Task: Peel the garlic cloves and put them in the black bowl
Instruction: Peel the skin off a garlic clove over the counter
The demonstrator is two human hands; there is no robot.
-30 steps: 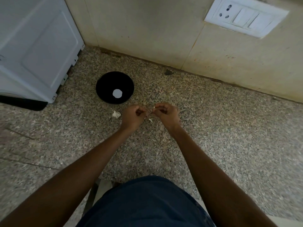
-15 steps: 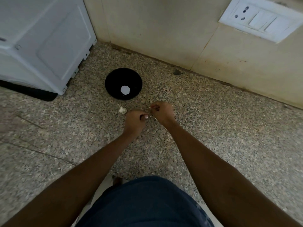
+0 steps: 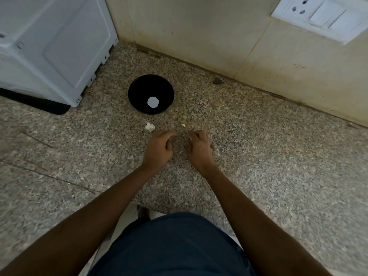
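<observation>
The black bowl (image 3: pixel 139 90) stands on the speckled stone counter, with a round white spot on its bottom. A whitish chunk of garlic (image 3: pixel 149 126) lies just in front of it, and a small pale garlic bit (image 3: pixel 183 125) lies to the right. My left hand (image 3: pixel 159 149) hovers below the chunk with its fingers curled; anything inside it is hidden. My right hand (image 3: pixel 199 149) is a short gap to the right, fingers curled, pinching a pale sliver of garlic (image 3: pixel 190 137) at its fingertips. Whether that sliver is clove or skin is unclear.
A white appliance (image 3: pixel 55 46) on a dark mat fills the back left corner. The beige tiled wall (image 3: pixel 199 32) runs along the back, with a white switch and socket plate (image 3: pixel 320 14) at upper right. The counter (image 3: pixel 278 156) stretches to the right.
My hands were joined on one garlic piece; now they have drawn apart and moved slightly toward me. The camera has shifted, so the bowl sits farther right in view.
</observation>
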